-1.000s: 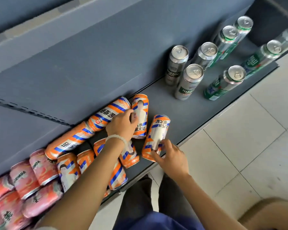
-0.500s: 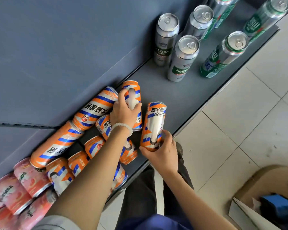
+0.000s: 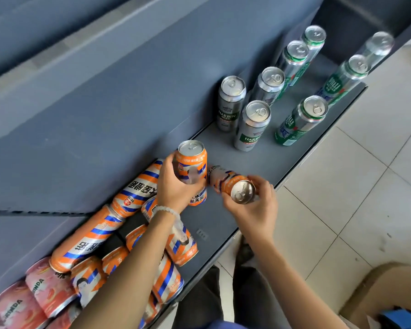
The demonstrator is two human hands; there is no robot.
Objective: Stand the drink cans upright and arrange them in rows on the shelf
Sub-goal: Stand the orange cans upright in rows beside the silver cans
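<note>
My left hand [image 3: 176, 186] grips an orange-and-blue striped can [image 3: 192, 160], held upright on the grey shelf [image 3: 247, 167]. My right hand [image 3: 254, 207] holds a second orange can [image 3: 233, 184], tilted with its silver top facing me, right beside the first. Several more orange cans [image 3: 138, 186] lie on their sides to the left, partly under my left forearm. Pink cans [image 3: 40, 288] lie further left. Silver Harbin cans [image 3: 253, 124] and green cans [image 3: 299, 119] stand upright in rows at the right.
The shelf's back panel [image 3: 105, 103] rises behind the cans. A bare strip of shelf lies between the orange cans and the silver ones. Tiled floor [image 3: 365, 186] runs along the shelf's front edge, with a cardboard box [image 3: 389, 293] at the lower right.
Both hands have lifted their orange cans off their sides. The left one now stands upright; the right one has swung up so its top faces the camera.
</note>
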